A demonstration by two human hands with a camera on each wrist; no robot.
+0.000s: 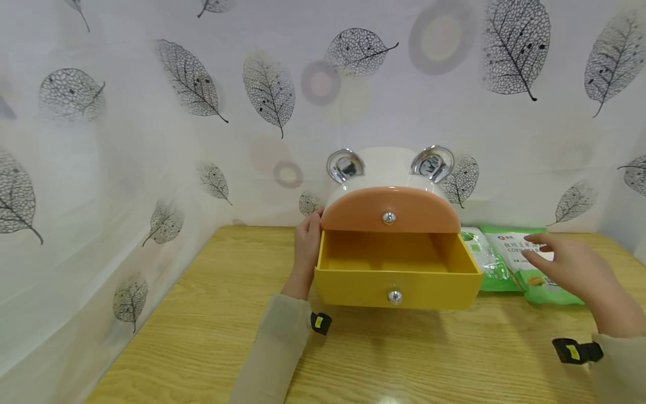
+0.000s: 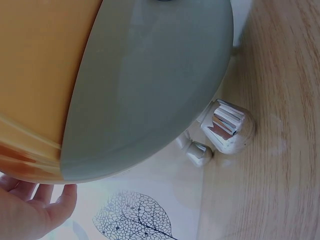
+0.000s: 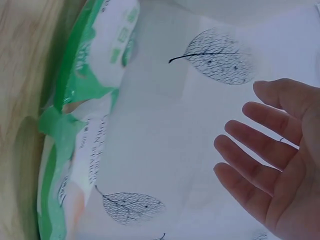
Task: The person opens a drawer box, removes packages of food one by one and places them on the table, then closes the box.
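Observation:
A small drawer cabinet (image 1: 388,168) shaped like an animal's head stands in the middle of the table, white on top with chrome round ears. Its upper drawer front (image 1: 353,210) is orange with a silver knob and is closed. Below it, the yellow drawer (image 1: 353,289) is pulled out, with its inner floor and walls showing. My left hand (image 1: 305,244) touches the cabinet's left side, fingertips at its edge in the left wrist view. On the right, my right hand (image 1: 575,266) hovers over a green and white corn starch packet (image 1: 545,280), fingers spread and loosely bent, holding nothing.
A second green and white packet (image 1: 489,264) lies between the cabinet and the corn starch, right beside the drawer. The wooden table (image 1: 227,336) meets a pale leaf-patterned curtain (image 1: 252,168) at the back and left.

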